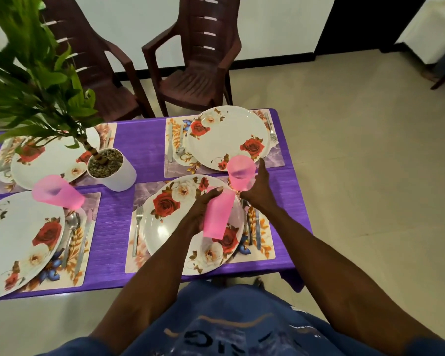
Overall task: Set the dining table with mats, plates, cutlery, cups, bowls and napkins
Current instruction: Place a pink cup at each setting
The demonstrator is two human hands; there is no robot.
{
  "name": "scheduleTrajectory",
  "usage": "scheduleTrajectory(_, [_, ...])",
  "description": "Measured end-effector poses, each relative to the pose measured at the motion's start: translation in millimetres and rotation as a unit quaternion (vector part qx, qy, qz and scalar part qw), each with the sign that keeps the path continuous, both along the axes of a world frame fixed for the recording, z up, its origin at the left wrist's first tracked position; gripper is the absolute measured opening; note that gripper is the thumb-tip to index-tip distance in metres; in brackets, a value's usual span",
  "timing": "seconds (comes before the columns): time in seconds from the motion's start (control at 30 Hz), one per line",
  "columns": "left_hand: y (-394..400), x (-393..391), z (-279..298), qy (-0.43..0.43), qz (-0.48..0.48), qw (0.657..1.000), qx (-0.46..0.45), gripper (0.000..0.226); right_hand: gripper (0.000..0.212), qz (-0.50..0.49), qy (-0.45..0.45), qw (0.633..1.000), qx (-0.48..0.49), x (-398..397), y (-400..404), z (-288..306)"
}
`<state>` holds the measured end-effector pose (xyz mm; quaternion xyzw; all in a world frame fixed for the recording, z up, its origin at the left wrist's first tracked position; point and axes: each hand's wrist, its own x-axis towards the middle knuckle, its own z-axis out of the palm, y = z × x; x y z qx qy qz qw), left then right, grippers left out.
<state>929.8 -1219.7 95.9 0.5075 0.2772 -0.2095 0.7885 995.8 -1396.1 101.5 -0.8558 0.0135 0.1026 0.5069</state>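
The left hand (201, 211) grips a pink cup (218, 214), tilted above the near plate (165, 227). The right hand (258, 187) grips a second cup (240, 172), upright with nothing visible inside, at the mat corner between the near and far plate (228, 136). A third cup (58, 192) stands left. A white pot (118, 176) on the table (141, 145) holds pebbles and a plant (31, 80).

At the table's far left edge the plant's leaves (23, 80) hide much of one plate (54, 160), while the near-left plate (18, 242) runs out of view.
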Motion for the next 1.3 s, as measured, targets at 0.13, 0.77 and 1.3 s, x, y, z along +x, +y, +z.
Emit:
scheduleTrajectory(0.13, [-16,-5,2,0.028,-0.028,0.995,-0.092,0.048,0.12,-0.036,0.01,0.999,0.023,-13,-13,1])
scheduleTrajectory(0.77, [-300,32,14,0.028,-0.152,0.982,-0.112,0.099,0.012,-0.042,0.057,0.986,0.15,-15,-275,46])
scheduleTrajectory(1.3, [-454,136,17,-0.005,-0.291,0.956,-0.036,0.077,0.02,0.042,0.096,0.988,0.111,86,-450,60])
